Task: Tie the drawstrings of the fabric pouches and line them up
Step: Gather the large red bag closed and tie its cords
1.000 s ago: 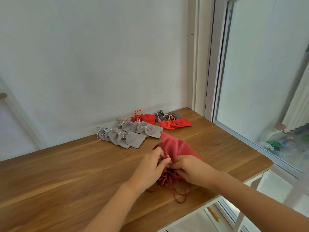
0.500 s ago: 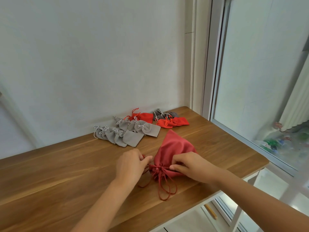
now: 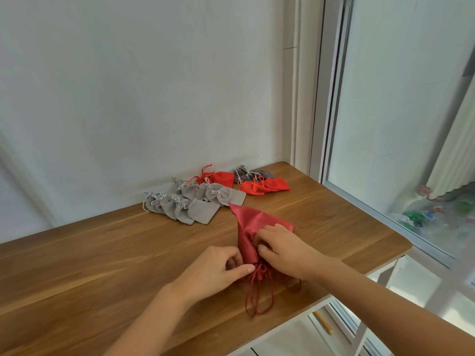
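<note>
Drawstrings (image 3: 258, 294) trail loose toward 6 o'clock, apparently not yet knotted. Left hand (image 3: 218, 268) pinches the gathered neck of the dark red pouch (image 3: 253, 227); right hand (image 3: 282, 249) grips its fabric. Pouch lies near the table (image 3: 102, 265) front edge, glossy, base toward 12 o'clock. Tied grey pouches (image 3: 190, 204) and red pouches (image 3: 267, 185) sit overlapped at 11 o'clock, alignment pending.
</note>
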### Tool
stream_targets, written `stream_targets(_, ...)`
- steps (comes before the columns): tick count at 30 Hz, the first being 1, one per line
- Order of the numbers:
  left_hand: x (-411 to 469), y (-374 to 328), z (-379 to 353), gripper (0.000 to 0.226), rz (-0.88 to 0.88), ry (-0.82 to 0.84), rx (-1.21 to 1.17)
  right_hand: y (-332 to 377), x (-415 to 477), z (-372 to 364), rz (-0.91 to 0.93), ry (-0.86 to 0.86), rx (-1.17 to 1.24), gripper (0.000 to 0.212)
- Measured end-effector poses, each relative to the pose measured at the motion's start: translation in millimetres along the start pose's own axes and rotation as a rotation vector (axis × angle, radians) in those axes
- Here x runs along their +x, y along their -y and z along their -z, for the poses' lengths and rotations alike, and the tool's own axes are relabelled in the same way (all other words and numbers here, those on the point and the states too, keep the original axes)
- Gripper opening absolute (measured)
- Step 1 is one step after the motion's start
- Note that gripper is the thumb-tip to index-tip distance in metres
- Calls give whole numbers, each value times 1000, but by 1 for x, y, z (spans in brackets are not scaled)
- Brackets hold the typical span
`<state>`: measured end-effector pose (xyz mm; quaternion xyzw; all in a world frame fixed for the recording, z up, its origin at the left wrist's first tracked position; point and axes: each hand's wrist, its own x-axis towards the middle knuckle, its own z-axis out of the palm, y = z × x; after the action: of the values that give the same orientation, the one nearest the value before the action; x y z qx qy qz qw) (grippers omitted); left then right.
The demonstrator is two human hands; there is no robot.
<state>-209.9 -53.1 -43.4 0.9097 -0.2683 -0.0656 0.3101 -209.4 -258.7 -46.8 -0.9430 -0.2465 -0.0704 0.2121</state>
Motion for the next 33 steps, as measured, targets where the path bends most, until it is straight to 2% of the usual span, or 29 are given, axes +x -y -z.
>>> stream_targets(2, -1, -2, -1, 26, -6, 25, -19, 1, 0, 1, 29, -42, -15, 15)
stream_targets(5, -3, -3, -3, 13, -24, 63, 24, 2, -2, 0, 68, -74, 20, 11)
stream_targets(7, -5, -2, -6, 7, -37, 63, 39, 5, -3, -3, 104, -73, 42, 16)
stream_targets(11, -13, -2, -19, 18, -59, 11, 90, 5, -7, -11, 75, -60, 96, 23)
stream_targets(15, -20, -1, -28, 13, -95, -83, 92, 0, -7, -13, 27, -17, 137, 17)
stream_targets(18, -23, -1, -22, 13, -132, -78, 108, -2, -7, -15, 0, -13, 119, 24)
stream_targets(20, -25, 0, -20, 17, -195, -147, 174, 0, -7, -18, -26, -23, 84, 43)
stream_targets(23, -27, -7, -23, 23, -387, -272, 381, 5, -3, -26, -12, -31, -83, 63)
stream_targets(25, -24, -12, -27, 25, -503, -282, 474, 9, 0, -28, 15, -17, -161, 61)
stream_targets(26, -21, -13, -26, 25, -530, -266, 484, 9, 2, -26, 13, -2, -139, 52)
stream_targets(29, -13, -11, -22, 22, -445, -198, 310, 5, 1, -17, -32, 140, 170, 29)
stream_targets(31, -11, -11, -19, 20, -278, -145, 99, -2, -2, -8, -31, 227, 312, 29)
stream_targets(33, -6, -12, -17, 19, -128, -125, -80, -8, -7, -2, -65, 188, 374, 31)
